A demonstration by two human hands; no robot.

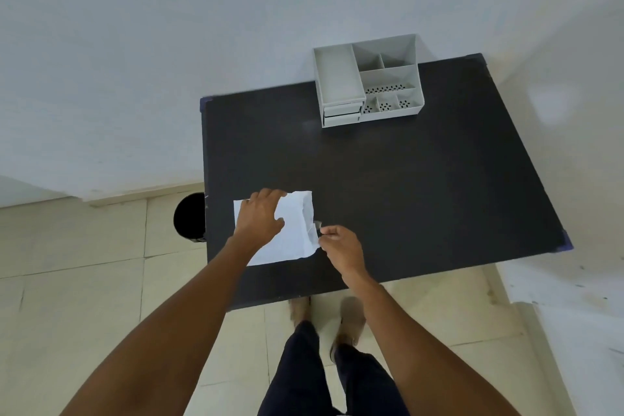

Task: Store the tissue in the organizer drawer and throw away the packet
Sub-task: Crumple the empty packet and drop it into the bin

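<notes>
— Head view, looking down: what's the person up to at that dark rectangular tabletop (422, 186)?

— Opening the flat white tissue packet (290, 236), I'd say. It lies near the table's front left corner. The left hand (261, 218) is laid on top of it, fingers curled over the far edge, holding it down. The right hand (339, 241) is at the packet's right end, thumb and forefinger pinched on a small flap or tab there (too small for me to tell which).

— So nothing's out yet?

— No tissue showing apart from the packet. That right end looks crumpled and lifted, so my guess is the opening step is under way, with storing and binning both left to do.

— And where does it all go?

— The pale grey plastic desk organizer (369, 79) stands at the far edge of the table, well apart from the hands. Its two small stacked drawers (341, 114) at the front left look closed. A round black bin (189, 218) stands on the floor just beside the table's left edge.

— What's next, then?

— Probably pull the flap while the left hand pins the packet, draw the tissue out, then reach across and open a drawer. The thin wrapper may tear unevenly.
</notes>
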